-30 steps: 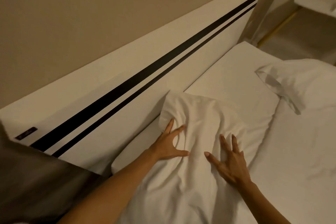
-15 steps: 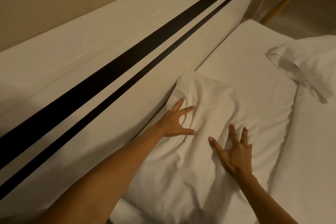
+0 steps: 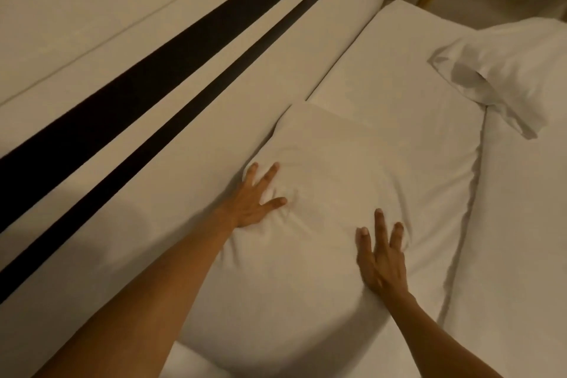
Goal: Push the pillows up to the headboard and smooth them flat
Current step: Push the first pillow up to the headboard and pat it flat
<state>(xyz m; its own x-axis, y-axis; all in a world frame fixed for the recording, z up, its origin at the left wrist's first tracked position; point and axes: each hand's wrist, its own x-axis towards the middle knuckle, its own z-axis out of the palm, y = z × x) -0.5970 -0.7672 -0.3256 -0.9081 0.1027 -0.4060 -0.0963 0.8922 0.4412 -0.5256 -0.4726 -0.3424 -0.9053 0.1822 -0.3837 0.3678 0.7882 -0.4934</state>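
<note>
Left hand (image 3: pixel 250 202) and right hand (image 3: pixel 382 258), each grip spread flat, press the rumpled white fabric pillow (image 3: pixel 306 224) against the white, black-striped headboard (image 3: pixel 184 101).

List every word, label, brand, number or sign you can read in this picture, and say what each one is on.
None: no readable text shows anywhere in the head view.
The headboard carries only two plain black stripes, no lettering.
The near pillow under the left hand and right hand, the far pillow and the sheet are plain white, with no tag or print visible.
</note>
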